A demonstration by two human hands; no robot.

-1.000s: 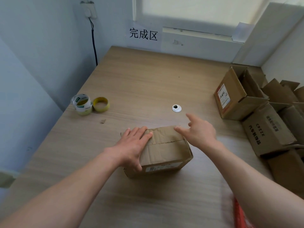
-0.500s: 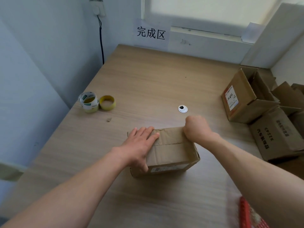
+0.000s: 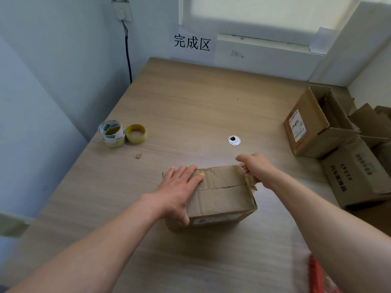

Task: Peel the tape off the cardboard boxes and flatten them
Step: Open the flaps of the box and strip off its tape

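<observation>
A closed cardboard box (image 3: 222,195) sits on the wooden table (image 3: 190,106); the left hand (image 3: 177,193) lies flat on its top, thumb down the near side; the right hand (image 3: 257,168) pinches the tape (image 3: 250,183) at the box's right edge, where a strip stands loose. Two tape rolls (image 3: 112,133) touch at the table's left; opened boxes (image 3: 306,127) crowd the right side, and a round grommet (image 3: 234,140) lies between.

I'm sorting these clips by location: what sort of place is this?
Probably a small workroom or storeroom set up for handling parcels: a plain wooden table in a corner, used cardboard boxes piled at its right, tape rolls, and a printed paper sign on the wall.
</observation>
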